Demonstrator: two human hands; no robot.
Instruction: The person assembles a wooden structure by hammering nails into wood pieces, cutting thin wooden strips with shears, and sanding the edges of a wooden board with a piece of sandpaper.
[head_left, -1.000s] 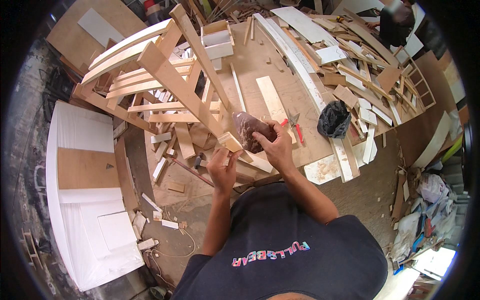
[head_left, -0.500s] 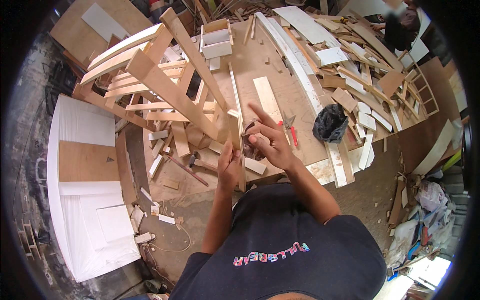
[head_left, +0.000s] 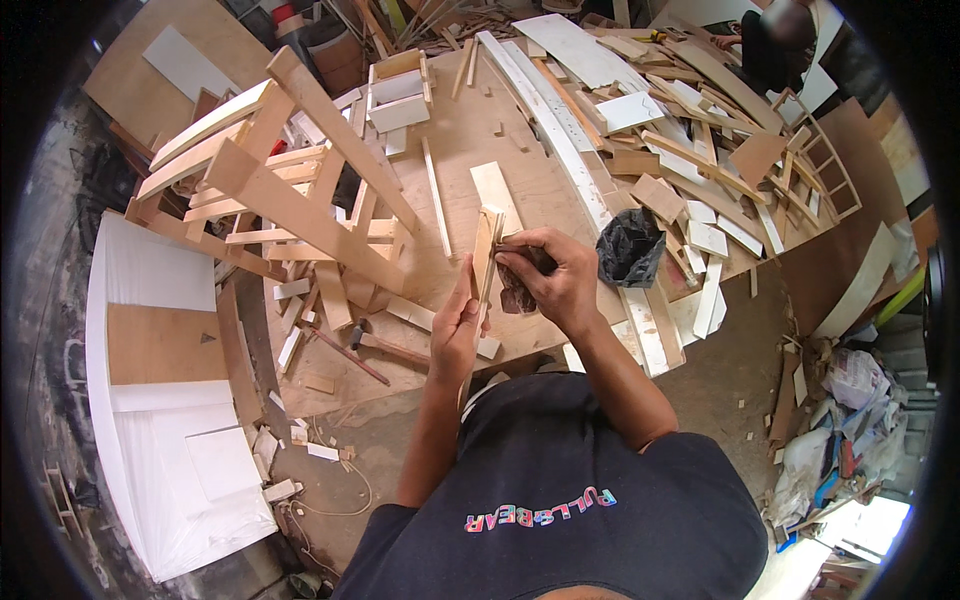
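My left hand [head_left: 456,332] is closed around a narrow wooden board [head_left: 484,255], which stands on edge in front of my chest. My right hand [head_left: 560,278] has its thumb and fingers pinched against the upper part of the board's right face; what they pinch is too small to make out. Below those fingers shows a crumpled dark brown piece [head_left: 516,294], partly covered by the hand; I cannot tell whether it is held or lying there. To the left on the workbench [head_left: 470,120] lies a hammer [head_left: 392,347], near a thin reddish rod [head_left: 350,358].
A wooden frame with legs [head_left: 310,215] stands at the left of the bench. Behind it is a small open box [head_left: 398,100]. A black plastic bag [head_left: 630,250] sits to the right, near long white boards [head_left: 560,130] and piled offcuts [head_left: 700,140]. Another person [head_left: 775,50] is at the far right.
My right hand has gone from a raised, pointing finger to a pinch at the board's edge. The board's top now leans slightly right. The whole view has shifted, moving the bench leftward.
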